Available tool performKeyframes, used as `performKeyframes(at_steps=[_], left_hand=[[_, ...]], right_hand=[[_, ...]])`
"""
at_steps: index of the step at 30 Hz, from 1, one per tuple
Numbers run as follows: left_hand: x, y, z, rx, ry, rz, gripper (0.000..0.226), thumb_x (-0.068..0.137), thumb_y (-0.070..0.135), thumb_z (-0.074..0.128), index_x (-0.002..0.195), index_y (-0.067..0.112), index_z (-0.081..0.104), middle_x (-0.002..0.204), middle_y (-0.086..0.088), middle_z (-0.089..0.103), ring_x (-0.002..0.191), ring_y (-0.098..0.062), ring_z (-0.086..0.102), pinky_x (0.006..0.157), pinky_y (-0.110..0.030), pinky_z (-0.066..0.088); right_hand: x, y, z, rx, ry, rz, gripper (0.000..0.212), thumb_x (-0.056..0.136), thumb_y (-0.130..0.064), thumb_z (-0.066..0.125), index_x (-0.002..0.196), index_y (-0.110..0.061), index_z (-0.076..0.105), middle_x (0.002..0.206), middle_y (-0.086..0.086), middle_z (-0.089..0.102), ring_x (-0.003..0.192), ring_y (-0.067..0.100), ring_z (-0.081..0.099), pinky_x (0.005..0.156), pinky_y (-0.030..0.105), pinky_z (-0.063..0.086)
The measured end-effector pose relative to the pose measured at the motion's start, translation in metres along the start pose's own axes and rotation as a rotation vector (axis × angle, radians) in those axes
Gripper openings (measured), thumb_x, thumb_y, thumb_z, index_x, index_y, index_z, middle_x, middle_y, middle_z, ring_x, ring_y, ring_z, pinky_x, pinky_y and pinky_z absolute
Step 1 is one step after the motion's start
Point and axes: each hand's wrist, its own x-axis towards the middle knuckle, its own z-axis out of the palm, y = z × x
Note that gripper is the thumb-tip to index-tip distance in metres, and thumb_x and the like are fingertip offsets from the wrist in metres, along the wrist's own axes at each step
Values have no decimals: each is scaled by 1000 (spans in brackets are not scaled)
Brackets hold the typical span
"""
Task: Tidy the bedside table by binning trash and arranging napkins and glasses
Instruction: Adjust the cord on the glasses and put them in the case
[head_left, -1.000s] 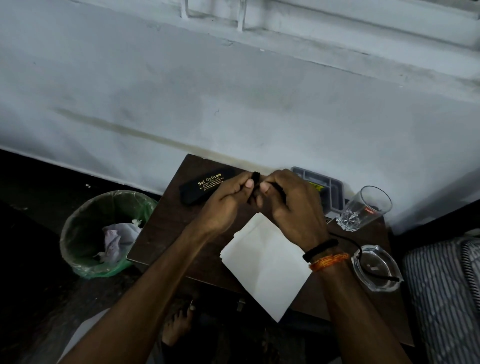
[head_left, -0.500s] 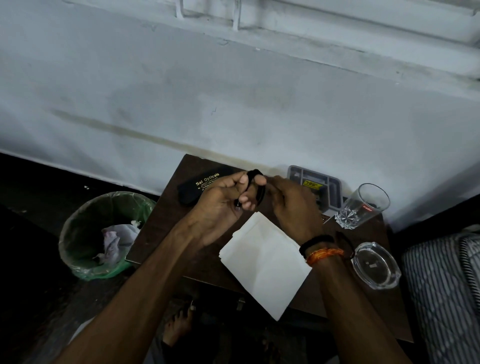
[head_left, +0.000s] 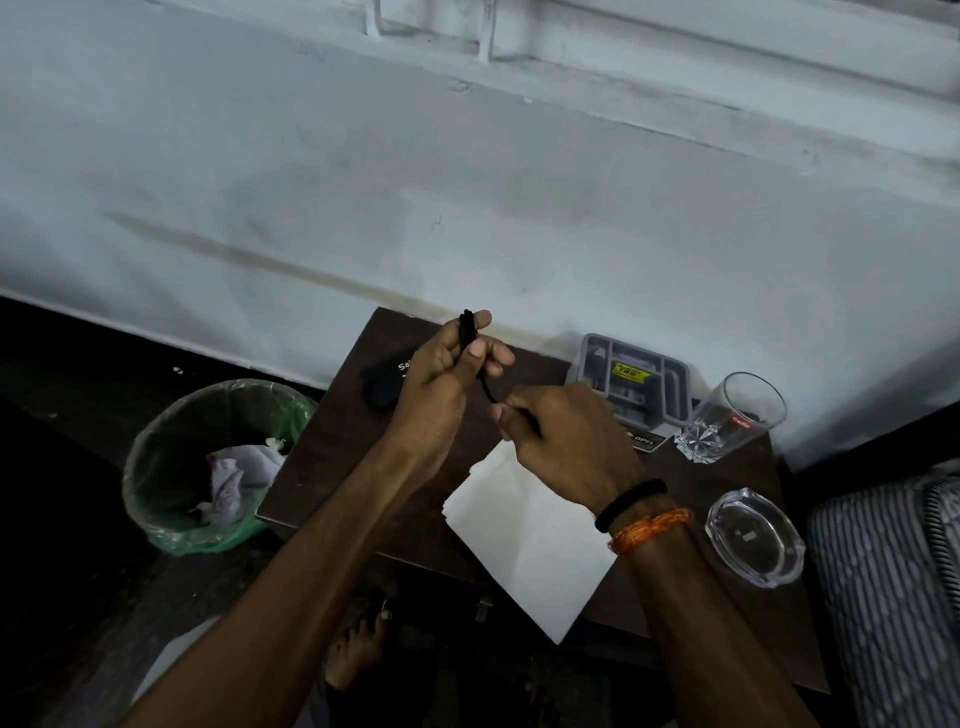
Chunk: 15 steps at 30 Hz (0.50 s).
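Above the dark wooden bedside table (head_left: 322, 457), my left hand (head_left: 441, 389) grips a coiled bundle of thin black cord (head_left: 467, 325), whose top sticks out past my fingers. A short length of the cord runs down to my right hand (head_left: 566, 441), which pinches it. A stack of white napkins (head_left: 524, 540) lies on the table under my right wrist and overhangs the front edge. A black glasses case (head_left: 382, 382) with gold lettering lies behind my left hand, mostly hidden. A clear drinking glass (head_left: 727, 421) stands at the back right.
A bin (head_left: 171, 467) lined with a green bag holds crumpled paper on the floor left of the table. A grey compartment tray (head_left: 631, 376) sits against the wall. A glass ashtray (head_left: 753, 538) is at the right edge, by a striped bed (head_left: 893, 587). My bare foot (head_left: 358, 644) is below.
My left hand has lifted the cord bundle up and back. My right hand has dropped away from it, drawing out a short length of cord. The cord no longer trails over the ashtray.
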Motion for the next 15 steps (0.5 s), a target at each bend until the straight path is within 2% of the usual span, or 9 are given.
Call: performKeyframes(at_steps=[2,4,5,7,8,11,13,15], left_hand=[[-1,-1,2,100,6,19,35,101,11,46,134,2,49,88,-3,67,81,-11,57,79,-24,48],[-2,-3,2,190,-25,28,33,103,7,43,136,2,48,95,-6,66,87,-12,62,84,-24,49],[-3,-5,2,240,-44,27,34,104,7,43,137,2,48,103,-8,66,96,-13,64,90,-25,50],[-4,-8,2,318,-61,27,35,103,10,45,138,3,50,123,-9,64,117,-14,60,103,-27,46],[-4,-8,3,314,-66,12,34,104,9,45,136,2,52,123,-9,64,117,-13,60,102,-26,47],[-7,-3,9,240,-146,7,22,104,3,39,109,2,61,88,-1,60,80,-8,57,77,-17,45],[-10,0,11,263,-222,16,24,104,5,38,91,1,57,76,-2,50,69,-8,47,68,-15,41],[-12,4,13,268,-286,10,30,103,11,36,87,-11,50,70,-8,42,63,-8,42,65,-16,39]], right_hand=[[-1,-4,-2,-30,-1,-37,27,100,-33,49,78,-19,57,64,-6,58,57,14,53,56,36,44],[-2,-8,-6,-79,28,-79,12,100,-29,49,97,-24,60,73,-6,59,61,14,50,56,30,36],[-2,-8,-8,-104,59,-98,13,100,-27,50,107,-22,60,79,-5,62,64,14,50,55,29,33],[-3,-7,-11,-136,119,-110,14,101,-26,49,108,-21,59,85,-5,65,68,17,56,55,29,35],[-3,-5,-12,-146,149,-103,12,101,-26,48,103,-21,58,86,-5,65,69,19,59,56,30,37],[-2,0,-15,-186,272,-53,13,97,-24,47,95,-22,59,85,-5,66,68,20,61,55,29,36],[-1,3,-18,-179,361,-24,15,99,-26,49,92,-20,61,83,-3,65,67,21,61,53,29,38],[0,6,-19,-149,398,-11,23,100,-32,44,92,-19,61,84,-1,65,69,23,62,55,34,47]])
